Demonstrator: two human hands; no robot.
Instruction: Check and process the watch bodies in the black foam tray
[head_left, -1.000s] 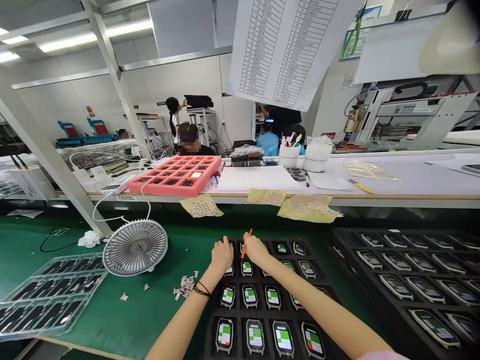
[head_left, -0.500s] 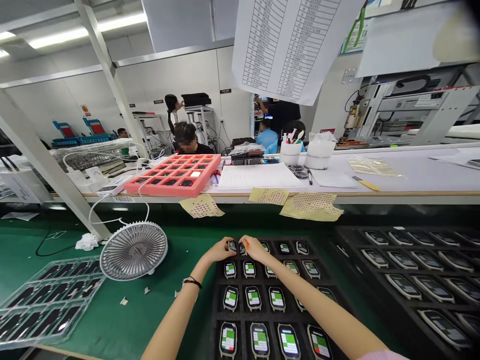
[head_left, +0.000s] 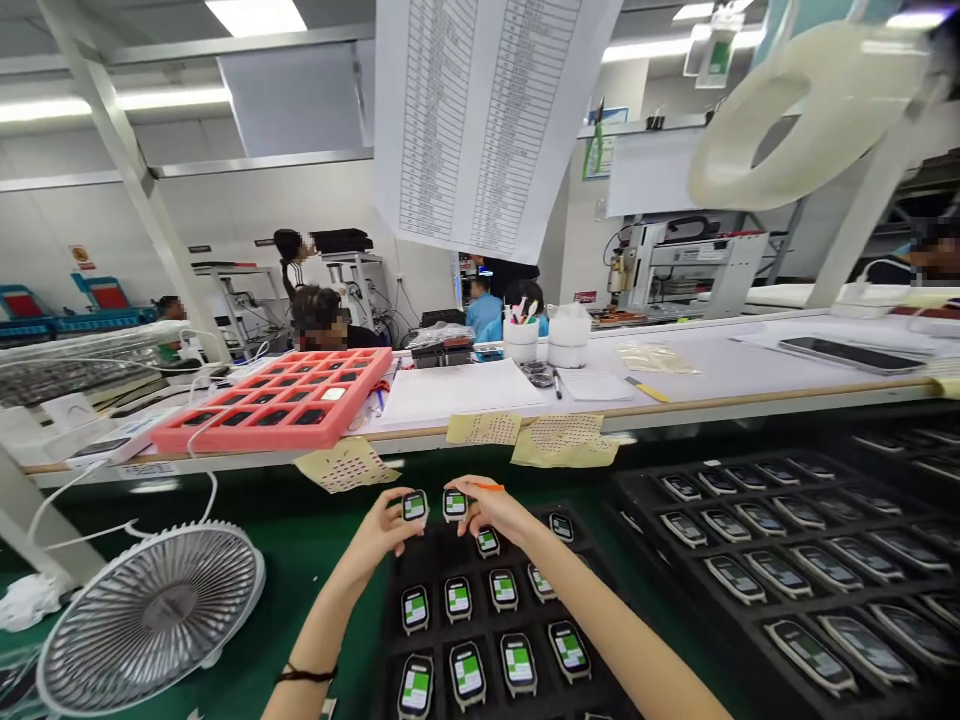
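Note:
My left hand [head_left: 382, 532] is closed on a small watch body [head_left: 414, 506] with a lit green screen, lifted above the far end of a black tray [head_left: 480, 640]. My right hand [head_left: 491, 510] pinches a second watch body [head_left: 454, 504] right beside it and also keeps a thin orange stick [head_left: 489, 487] between its fingers. The tray below holds several more watch bodies with green screens, in rows.
A white desk fan [head_left: 150, 615] lies on the green mat at the left. A second black tray [head_left: 795, 560] of watch bodies sits to the right. A raised shelf behind carries a red tray [head_left: 281, 400], papers, cups and yellow sheets. Other people work beyond it.
Both hands were down at the tray's far row; now each has lifted a watch body clear of it. The camera has swung to the right.

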